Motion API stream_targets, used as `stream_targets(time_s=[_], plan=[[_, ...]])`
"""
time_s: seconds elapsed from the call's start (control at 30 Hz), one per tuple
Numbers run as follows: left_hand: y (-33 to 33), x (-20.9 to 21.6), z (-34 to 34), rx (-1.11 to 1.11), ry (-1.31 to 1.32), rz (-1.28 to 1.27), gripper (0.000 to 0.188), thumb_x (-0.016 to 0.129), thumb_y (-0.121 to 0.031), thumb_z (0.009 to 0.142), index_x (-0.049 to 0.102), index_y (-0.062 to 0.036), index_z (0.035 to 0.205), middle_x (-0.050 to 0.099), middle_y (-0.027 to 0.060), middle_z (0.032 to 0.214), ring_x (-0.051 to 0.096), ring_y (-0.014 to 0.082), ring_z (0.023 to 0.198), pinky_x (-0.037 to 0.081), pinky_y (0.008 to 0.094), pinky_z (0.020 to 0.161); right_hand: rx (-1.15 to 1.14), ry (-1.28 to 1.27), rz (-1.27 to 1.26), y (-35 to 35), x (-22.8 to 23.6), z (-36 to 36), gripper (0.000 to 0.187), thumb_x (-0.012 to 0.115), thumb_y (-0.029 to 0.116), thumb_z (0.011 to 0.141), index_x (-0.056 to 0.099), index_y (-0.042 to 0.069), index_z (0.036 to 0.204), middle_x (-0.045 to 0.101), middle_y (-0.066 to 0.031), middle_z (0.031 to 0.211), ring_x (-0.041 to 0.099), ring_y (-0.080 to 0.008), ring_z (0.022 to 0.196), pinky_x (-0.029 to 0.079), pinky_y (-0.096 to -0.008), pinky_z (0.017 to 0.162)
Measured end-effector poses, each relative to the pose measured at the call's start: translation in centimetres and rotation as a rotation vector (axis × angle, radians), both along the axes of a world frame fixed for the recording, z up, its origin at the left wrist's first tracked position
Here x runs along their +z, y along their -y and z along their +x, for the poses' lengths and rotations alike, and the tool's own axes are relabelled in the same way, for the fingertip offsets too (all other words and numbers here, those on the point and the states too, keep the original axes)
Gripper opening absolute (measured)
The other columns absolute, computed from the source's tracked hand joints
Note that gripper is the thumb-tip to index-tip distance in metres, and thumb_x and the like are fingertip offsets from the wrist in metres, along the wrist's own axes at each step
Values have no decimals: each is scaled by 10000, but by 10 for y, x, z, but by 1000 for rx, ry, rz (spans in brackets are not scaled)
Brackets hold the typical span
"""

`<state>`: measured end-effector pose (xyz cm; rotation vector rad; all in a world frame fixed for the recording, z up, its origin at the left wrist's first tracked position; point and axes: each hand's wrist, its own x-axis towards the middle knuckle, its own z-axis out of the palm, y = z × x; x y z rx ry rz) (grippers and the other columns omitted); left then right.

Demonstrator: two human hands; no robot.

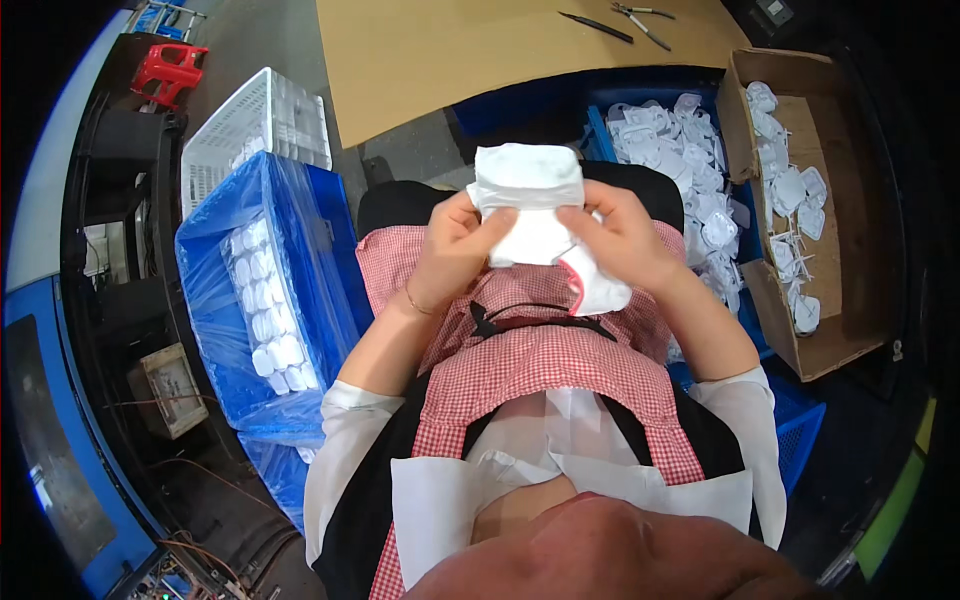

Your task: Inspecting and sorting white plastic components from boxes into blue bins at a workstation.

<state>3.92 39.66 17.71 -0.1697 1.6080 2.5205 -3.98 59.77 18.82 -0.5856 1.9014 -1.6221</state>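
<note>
A folded white cloth (pixel 530 190) is stretched between both hands above my lap. A flap with red edging (pixel 596 290) hangs from its lower right side, below my right hand; it may be a glove cuff, but I cannot tell. My left hand (pixel 455 240) grips the cloth's left edge, thumb on top. From the other side my right hand (pixel 615 230) pinches it, the thumb pressed on its face. The fingers behind the cloth are partly hidden. Under the hands, a red-and-white checked apron (pixel 540 365) covers my lap.
On the left stand a blue bin (pixel 335 240) lined with plastic, holding rows of white parts, and a white crate (pixel 300 120). To the right, a blue crate (pixel 597 125) and cardboard box (pixel 840 130) hold white plastic parts. Pliers (pixel 645 22) lie on the brown table (pixel 430 60) ahead.
</note>
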Motion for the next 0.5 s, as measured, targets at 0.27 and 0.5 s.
stream_targets(time_s=[0.27, 0.5], plan=[[16, 17, -6, -204, -209, 88, 157, 573, -33, 824, 694, 56, 778, 665, 112, 816, 618, 150, 697, 477, 256, 636, 361, 225, -458, -17, -5, -15, 84, 586, 23, 857, 656, -5, 821, 643, -59, 830, 561, -92, 741, 446, -240, 668], [-1, 24, 1, 57, -376, -932, 320, 838, -120, 703, 525, -50, 704, 530, 77, 600, 550, 178, 527, 446, 296, 516, -86, 131, 64, 2, 6, 5, 354, 773, 121, 778, 532, 42, 1024, 585, -19, 861, 549, -77, 752, 466, -234, 647]])
